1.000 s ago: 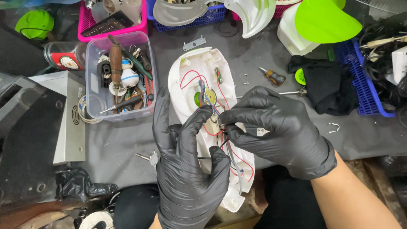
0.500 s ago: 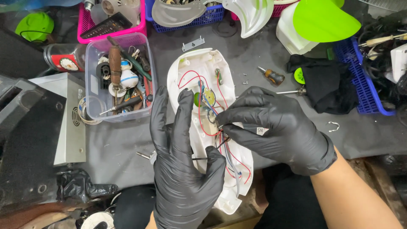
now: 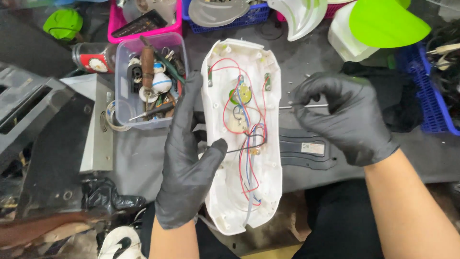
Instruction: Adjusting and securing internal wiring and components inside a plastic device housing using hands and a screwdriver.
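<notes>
Clear tub (image 3: 125,86) — tools, parts inside.

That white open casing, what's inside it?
Inside the white casing: red, blue and black wires and a round yellow-green part. The left hand covers its left edge.

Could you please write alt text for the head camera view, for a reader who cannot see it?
A left hand in a black glove steadies an opened white plastic casing with red, blue and black wires inside. The gloved right hand hovers beside it, touching a thin metal tool. A clear tub of tools stands on the left.
</notes>
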